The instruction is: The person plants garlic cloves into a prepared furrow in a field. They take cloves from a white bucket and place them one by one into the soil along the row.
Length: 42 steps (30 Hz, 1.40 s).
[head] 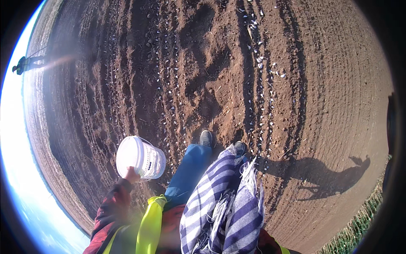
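My left hand [132, 175] grips a white plastic bucket [153, 162] by its edge. The bucket lies tilted out to my left, and its bright round end faces away from me; glare hides whether that end is a lid or the inside. My right hand is out of view. Below me, pale cloves that look like garlic [260, 60] run in furrows along the brown soil [222, 92]. They form a line by my right foot, with some loose ones scattered beside it. More cloves [173, 108] dot the rows left of my feet.
My shoes [206, 138] stand on the trodden strip between planted rows. A fringed checked scarf [203, 197] hangs over my front and right leg. Far left, another person [23, 65] stands holding a long thin tool. Green plants [358, 222] border the soil at lower right.
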Available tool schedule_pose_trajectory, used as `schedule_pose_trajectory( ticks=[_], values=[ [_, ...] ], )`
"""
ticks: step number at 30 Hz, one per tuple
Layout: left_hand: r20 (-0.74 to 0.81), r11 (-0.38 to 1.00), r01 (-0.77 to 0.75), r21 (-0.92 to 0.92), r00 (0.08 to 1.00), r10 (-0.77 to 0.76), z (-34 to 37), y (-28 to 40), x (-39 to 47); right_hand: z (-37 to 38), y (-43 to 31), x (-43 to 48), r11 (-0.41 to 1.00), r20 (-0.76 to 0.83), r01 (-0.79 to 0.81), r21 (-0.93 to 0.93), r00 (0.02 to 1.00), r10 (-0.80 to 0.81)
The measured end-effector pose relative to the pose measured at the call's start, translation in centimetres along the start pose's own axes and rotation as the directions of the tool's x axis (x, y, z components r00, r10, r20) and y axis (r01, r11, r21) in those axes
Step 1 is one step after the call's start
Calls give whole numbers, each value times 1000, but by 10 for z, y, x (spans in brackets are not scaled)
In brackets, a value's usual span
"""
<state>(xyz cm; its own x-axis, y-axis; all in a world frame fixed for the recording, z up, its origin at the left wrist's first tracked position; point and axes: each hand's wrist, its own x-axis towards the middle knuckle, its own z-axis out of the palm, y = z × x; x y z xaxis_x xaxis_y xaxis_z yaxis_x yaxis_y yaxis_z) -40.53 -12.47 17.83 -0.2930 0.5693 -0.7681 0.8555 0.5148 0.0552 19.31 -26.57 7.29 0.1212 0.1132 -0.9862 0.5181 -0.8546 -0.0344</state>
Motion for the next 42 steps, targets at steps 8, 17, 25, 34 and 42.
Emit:
schedule_pose_trajectory(
  ticks=[8, 17, 25, 34, 42],
  values=[
    [234, 980, 165, 112, 954, -187, -77, -4, -56, -46, -121, -56, 992, -145, 120, 22, 983, -116],
    [50, 965, 216, -147, 976, -211, -196, 59, 34, -102, -270, -45, 970, -186, 212, 120, 964, -188],
    [1, 954, 271, -128, 962, -273, -337, 190, 123, -192, -427, 11, 969, -133, 183, 164, 978, -162],
    [-169, 994, 44, -100, 984, -60, -491, 306, 293, -254, -576, 26, 954, -140, 180, 239, 979, -149],
    [-69, 965, -253, -63, 966, 248, -577, 443, 431, -226, -648, -6, 937, -112, 36, 348, 994, 3]
  ],
)
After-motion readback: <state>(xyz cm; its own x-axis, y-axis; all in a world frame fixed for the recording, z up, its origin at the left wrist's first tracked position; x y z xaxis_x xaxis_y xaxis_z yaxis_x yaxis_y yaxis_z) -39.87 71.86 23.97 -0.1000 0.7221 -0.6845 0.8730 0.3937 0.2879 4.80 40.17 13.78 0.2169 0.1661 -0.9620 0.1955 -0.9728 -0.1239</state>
